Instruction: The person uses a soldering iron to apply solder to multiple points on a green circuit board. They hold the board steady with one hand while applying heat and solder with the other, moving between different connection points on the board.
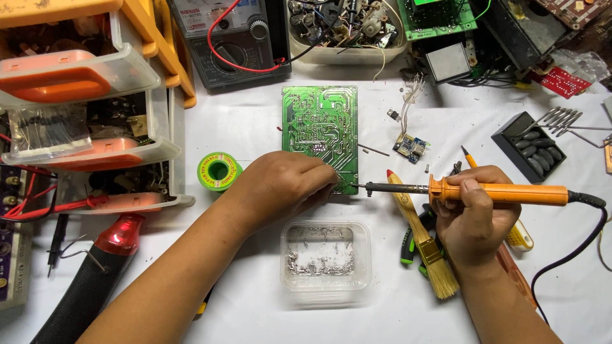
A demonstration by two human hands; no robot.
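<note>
**Hot tip close to fingers at the board's edge**

Clearly the risks gather around the middle of the frame. At the left edge, the orange-fronted parts drawers (83,83) stand open, well away from the work. Just right of them, the green solder spool (218,171) lies beside the left hand (280,185), which is curled with its fingers pressed on the lower right corner of the green circuit board (322,130); whether it pinches anything small I cannot tell. Below it sits a clear plastic tub (325,255) of solder scraps. The soldering iron (472,191), gripped firmly in the right hand (475,220), points its tip right at those fingertips, so a slip could burn them. Under the right hand, the paintbrush (424,245) lies near the hot shaft and could scorch. At far right, the black cord (574,248) loops loosely and could snag.
</note>
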